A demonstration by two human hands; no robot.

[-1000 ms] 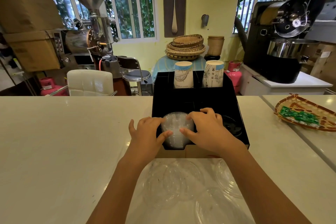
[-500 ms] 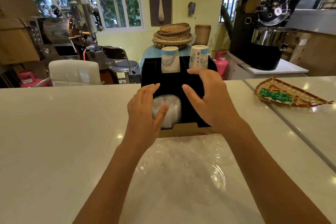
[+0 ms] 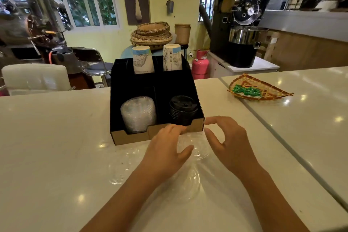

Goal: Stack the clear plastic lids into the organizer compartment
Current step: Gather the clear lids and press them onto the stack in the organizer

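On the shiny white table [image 3: 47,156] sits a black organizer [image 3: 131,84] with a brown cardboard front, holding see-through clear lids [image 3: 138,114] on the left, black lids [image 3: 182,109] on the right, and white cups [image 3: 142,61] with blue drawings at the far side.

Clear lid stack [image 3: 138,114] upright in organizer [image 3: 120,138] front-left compartment.

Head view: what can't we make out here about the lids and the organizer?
- Loose clear lids on the counter: count unclear; transparent, overlapping, partly under the left hand and right hand.
- Contact: cannot tell if either hand grips a lid.
- Clear lid stack: count unreadable, base hidden by the organizer front wall.
- Black lids: lower ones hidden likewise.
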